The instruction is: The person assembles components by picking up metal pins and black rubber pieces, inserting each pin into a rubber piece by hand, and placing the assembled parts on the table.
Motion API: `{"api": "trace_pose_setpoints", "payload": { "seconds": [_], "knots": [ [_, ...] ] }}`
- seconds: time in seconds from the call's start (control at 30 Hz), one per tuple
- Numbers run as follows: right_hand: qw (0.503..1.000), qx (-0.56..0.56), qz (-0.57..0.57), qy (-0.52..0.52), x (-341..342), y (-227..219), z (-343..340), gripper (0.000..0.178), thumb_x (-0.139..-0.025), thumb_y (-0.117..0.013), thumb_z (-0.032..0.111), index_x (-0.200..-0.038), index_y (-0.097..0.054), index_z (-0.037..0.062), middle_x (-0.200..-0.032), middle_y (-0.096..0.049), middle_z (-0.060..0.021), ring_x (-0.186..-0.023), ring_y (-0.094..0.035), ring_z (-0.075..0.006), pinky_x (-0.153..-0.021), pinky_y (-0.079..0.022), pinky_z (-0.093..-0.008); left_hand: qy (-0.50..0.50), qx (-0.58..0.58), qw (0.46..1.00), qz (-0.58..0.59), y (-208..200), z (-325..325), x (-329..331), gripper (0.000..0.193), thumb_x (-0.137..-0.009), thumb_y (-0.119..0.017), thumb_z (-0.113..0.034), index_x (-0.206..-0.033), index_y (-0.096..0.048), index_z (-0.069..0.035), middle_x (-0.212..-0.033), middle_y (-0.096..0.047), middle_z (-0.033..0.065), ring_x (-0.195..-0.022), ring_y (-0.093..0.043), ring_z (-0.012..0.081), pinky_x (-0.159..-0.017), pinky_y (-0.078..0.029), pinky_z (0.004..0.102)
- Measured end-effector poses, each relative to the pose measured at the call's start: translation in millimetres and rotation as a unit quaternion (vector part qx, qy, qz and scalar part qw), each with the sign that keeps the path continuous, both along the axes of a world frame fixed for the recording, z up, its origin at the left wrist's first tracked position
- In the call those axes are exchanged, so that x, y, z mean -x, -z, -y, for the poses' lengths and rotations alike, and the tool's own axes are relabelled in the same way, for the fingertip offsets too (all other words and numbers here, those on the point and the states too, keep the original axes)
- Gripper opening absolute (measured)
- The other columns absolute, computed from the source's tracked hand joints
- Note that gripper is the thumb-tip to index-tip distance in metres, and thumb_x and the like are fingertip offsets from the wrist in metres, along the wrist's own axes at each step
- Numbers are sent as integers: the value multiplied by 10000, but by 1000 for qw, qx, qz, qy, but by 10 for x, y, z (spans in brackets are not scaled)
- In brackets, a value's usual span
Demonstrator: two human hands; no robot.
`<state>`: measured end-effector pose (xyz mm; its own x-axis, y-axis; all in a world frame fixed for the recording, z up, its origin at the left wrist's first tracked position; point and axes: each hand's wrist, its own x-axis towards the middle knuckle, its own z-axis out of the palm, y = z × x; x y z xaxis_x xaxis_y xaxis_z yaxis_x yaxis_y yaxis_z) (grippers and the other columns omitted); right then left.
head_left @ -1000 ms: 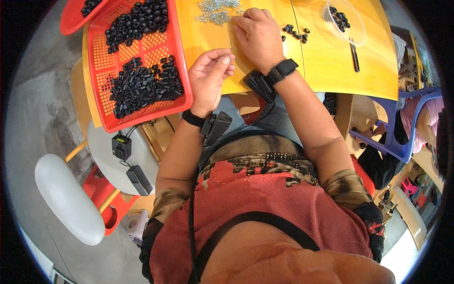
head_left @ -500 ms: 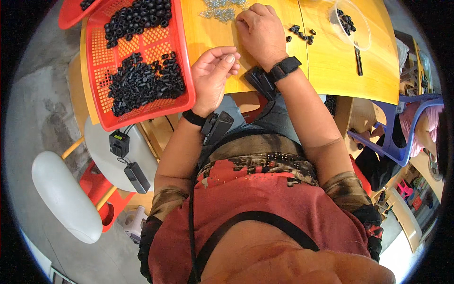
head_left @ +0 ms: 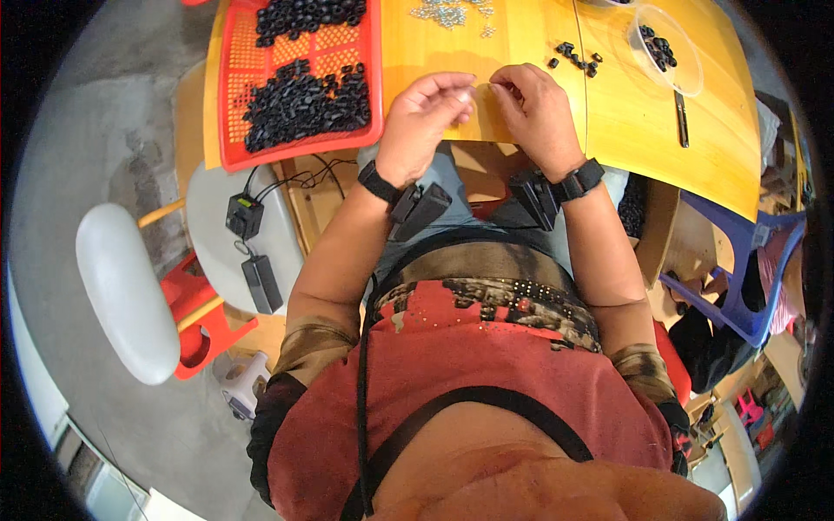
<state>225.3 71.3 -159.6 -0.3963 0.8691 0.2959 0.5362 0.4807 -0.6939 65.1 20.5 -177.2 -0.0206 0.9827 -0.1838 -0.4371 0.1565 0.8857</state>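
Note:
Above the near edge of the yellow table, my left hand [head_left: 424, 120] has its thumb and fingers pinched together. A pale glint shows at its fingertips, too small to name. Facing it a short gap away, my right hand [head_left: 540, 117] is closed, thumb against curled fingers; whatever it holds, if anything, is hidden. Beyond the hands lies a loose pile of small shiny, silvery pieces [head_left: 447, 12]. Several small black parts [head_left: 575, 57] are scattered to the right of the pile.
At the left stands a red plastic basket [head_left: 376, 78] with black rounded parts [head_left: 317, 16] and smaller black parts [head_left: 304, 108]. A clear round tub [head_left: 691, 74] holds black pieces at the right, beside a slim black tool [head_left: 682, 122]. A blue plastic stool [head_left: 725, 260] stands nearby.
My right hand has drawn back from the silvery pile toward me, and now sits beside my left hand with its fingers pinched. The view has shifted too.

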Motion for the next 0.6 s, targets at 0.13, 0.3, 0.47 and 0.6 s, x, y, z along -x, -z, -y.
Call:
{"api": "trace_pose_setpoints", "payload": {
  "seconds": [0.13, 0.3, 0.47, 0.6],
  "knots": [
    [1000, 13, 4, -19, -94, 74, 53, 88, -753, -561, 84, -800, -571, 10, -761, -582, -152, -755, -555, -327, -667, -452, -378, 125, 42, 990, 53, -520, 322, 194, 260, -865, -510, -94, -1108, -514, -3, -977, -588, 59, -801, -551, 103, -727, -447, 225],
    [987, 136, -80, 10, -206, 200, -1, 135, -777, -575, 126, -823, -596, 1, -737, -599, -127, -637, -579, -225, -600, -460, -289, 68, 65, 969, -227, -1042, 190, 1028, 297, -852, -544, -160, -1114, -529, -21, -963, -598, 43, -796, -558, 88, -707, -466, 212],
    [983, 154, -104, -6, -152, 299, -50, 143, -791, -579, 138, -836, -599, 4, -748, -614, -106, -651, -583, -180, -598, -454, -275, 90, 173, 858, -475, -914, -454, 2062, 293, -837, -585, -227, -1070, -554, -53, -887, -591, -6, -724, -545, 37, -583, -456, 163],
    [979, 159, -123, -16, -112, 242, -7, 131, -784, -590, 128, -838, -594, 8, -762, -605, -106, -664, -578, -184, -608, -450, -269, 144, 171, 834, -505, -329, -1065, 2700, 297, -788, -646, -254, -993, -571, -52, -811, -583, -15, -646, -536, 37, -526, -444, 172]
  ]
}}
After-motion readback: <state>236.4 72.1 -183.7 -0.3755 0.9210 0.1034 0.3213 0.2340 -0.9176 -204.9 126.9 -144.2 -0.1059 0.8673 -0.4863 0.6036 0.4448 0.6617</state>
